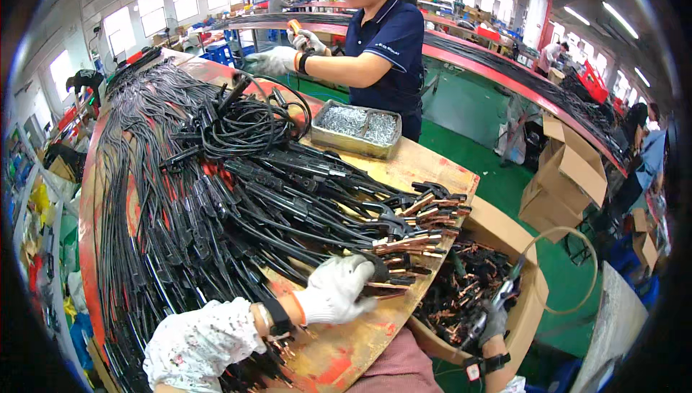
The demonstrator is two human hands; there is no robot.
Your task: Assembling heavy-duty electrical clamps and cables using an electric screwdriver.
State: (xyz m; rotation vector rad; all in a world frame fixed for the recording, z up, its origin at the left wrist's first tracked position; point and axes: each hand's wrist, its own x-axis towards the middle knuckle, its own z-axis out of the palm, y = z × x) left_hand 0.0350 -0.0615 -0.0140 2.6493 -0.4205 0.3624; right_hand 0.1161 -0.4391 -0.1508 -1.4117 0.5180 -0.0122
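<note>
My left hand (333,290), in a white glove, grips the black end of a cable clamp (380,269) at the near edge of the wooden workbench (346,353). Beside it lies a row of clamps with copper jaws (422,223), their black cables (173,205) spread in a thick mass across the bench. My right hand (494,321), in a grey glove, holds a powered screwdriver (502,296) with a hose over a cardboard box of copper and black clamp parts (461,288) beside the bench.
A metal tray of small screws (355,125) sits at the bench's far side. A co-worker in a dark blue shirt (389,47) stands behind it with gloved hands on an orange-handled tool (294,27). Cardboard boxes (569,169) stand on the green floor to the right.
</note>
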